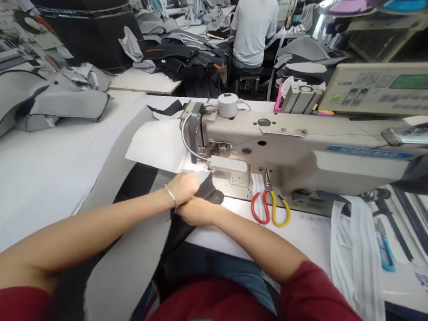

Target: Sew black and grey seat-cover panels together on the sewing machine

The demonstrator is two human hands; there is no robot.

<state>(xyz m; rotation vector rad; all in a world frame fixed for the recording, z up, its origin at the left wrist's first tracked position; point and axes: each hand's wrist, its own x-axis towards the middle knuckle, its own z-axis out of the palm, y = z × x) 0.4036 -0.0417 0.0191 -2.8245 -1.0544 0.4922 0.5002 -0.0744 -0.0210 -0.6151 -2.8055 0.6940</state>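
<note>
My left hand (183,187), with a bracelet at its wrist, is closed on the fabric just in front of the sewing machine's needle area. Touching it from below, my right hand (197,211) is closed on the black fabric (178,234). The fingertips of both are mostly hidden. A long grey fabric panel (123,279) runs under my left forearm and down over the table edge. White sheet material (157,144) lies left of the machine head, and the lit presser foot area is partly covered by a white lamp bar (227,164).
The sewing machine (309,140) fills the right side. Red-and-yellow-handled scissors (267,202) lie on its bed. White strips (356,264) and blue snips (385,247) are further right. Grey cut pieces (62,97) are piled left. A person in white (254,28) sits beyond.
</note>
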